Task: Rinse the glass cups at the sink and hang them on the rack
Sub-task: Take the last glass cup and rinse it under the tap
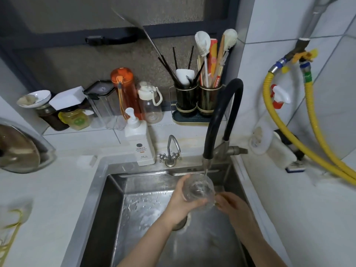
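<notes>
A clear glass cup sits under the black faucet, and a thin stream of water runs into its open mouth. My left hand grips the cup from the left side, fingers curled round its wall. At the cup's right side my right hand pinches the cup's handle. Both hands are over the steel sink. A gold wire rack shows at the far left edge, blurred.
A white soap pump bottle and a small steel tap stand behind the sink. Bottles, jars and two utensil holders line the ledge. A pot lid lies left. Yellow hoses hang right.
</notes>
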`<state>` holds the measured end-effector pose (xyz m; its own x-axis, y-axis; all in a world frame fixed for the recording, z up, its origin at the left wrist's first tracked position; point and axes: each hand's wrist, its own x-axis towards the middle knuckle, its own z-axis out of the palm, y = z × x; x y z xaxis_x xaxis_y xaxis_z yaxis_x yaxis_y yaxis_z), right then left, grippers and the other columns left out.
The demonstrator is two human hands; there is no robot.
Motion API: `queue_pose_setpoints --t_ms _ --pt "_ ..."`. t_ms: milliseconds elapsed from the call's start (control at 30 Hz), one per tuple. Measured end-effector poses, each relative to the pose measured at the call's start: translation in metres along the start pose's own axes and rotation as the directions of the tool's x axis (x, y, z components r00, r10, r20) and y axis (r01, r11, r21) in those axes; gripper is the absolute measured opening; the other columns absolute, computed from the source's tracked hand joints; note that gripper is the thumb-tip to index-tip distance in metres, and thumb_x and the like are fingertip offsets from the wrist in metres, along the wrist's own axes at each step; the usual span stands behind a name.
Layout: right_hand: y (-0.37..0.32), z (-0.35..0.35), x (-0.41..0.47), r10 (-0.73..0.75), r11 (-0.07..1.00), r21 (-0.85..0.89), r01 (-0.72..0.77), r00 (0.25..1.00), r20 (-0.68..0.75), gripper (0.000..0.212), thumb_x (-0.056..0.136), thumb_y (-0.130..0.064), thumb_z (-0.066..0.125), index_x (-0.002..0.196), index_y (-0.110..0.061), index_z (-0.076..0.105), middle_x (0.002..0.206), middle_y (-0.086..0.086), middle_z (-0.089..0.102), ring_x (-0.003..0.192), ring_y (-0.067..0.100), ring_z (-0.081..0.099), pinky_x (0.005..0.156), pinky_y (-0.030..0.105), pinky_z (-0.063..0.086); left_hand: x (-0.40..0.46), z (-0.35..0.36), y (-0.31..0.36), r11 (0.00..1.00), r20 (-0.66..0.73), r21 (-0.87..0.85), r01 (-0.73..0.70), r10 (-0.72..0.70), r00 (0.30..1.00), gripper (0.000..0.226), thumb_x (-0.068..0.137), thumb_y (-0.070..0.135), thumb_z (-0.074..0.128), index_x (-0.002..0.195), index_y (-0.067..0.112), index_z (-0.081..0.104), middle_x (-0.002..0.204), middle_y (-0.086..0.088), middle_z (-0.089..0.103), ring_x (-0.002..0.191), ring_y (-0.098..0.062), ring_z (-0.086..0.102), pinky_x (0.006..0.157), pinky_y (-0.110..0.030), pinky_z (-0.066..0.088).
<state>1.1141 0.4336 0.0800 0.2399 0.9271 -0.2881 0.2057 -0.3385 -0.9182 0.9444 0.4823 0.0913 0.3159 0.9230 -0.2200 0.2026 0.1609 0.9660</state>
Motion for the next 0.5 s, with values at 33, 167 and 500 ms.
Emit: queue_pose_setpoints --t_ms 33,167,500 --pt "-0.004 0.004 0.000 -0.019 1.000 -0.019 0.019 1.000 0.001 0.007 0.090 -0.018 0.060 0.088 -0.021 0.066 0.085 -0.002 0.068 0.081 0.012 0.062 0.068 0.017 0.043 0.002 -0.005 -0.003 1.000 -0.026 0.015 -0.008 0.008 1.000 0.070 0.071 -0.003 0.078 0.124 0.022 0.039 0.110 0.018 0.050 0.088 0.027 0.053 0.076 -0.003 0.045" --pt "-0.021 0.015 0.000 -0.040 0.999 -0.013 0.039 0.993 -0.110 0.008 0.090 -0.016 0.060 0.091 -0.022 0.065 0.086 -0.009 0.066 0.082 0.005 0.060 0.065 0.010 0.040 0.012 -0.009 0.002 0.994 -0.095 0.109 -0.019 0.029 0.995 0.072 0.063 0.034 0.085 0.121 0.044 0.043 0.117 0.024 0.052 0.112 0.002 0.052 0.096 -0.022 0.045" --pt "-0.007 0.017 -0.026 0.062 0.998 -0.007 -0.064 0.987 -0.148 0.012 0.090 -0.025 0.060 0.079 -0.026 0.065 0.079 -0.001 0.069 0.078 0.016 0.062 0.069 0.026 0.044 -0.002 0.004 -0.019 0.990 -0.046 -0.139 0.023 -0.029 0.999 0.057 0.081 0.009 0.072 0.126 0.031 0.045 0.113 0.019 0.057 0.098 0.004 0.059 0.077 -0.007 0.048"
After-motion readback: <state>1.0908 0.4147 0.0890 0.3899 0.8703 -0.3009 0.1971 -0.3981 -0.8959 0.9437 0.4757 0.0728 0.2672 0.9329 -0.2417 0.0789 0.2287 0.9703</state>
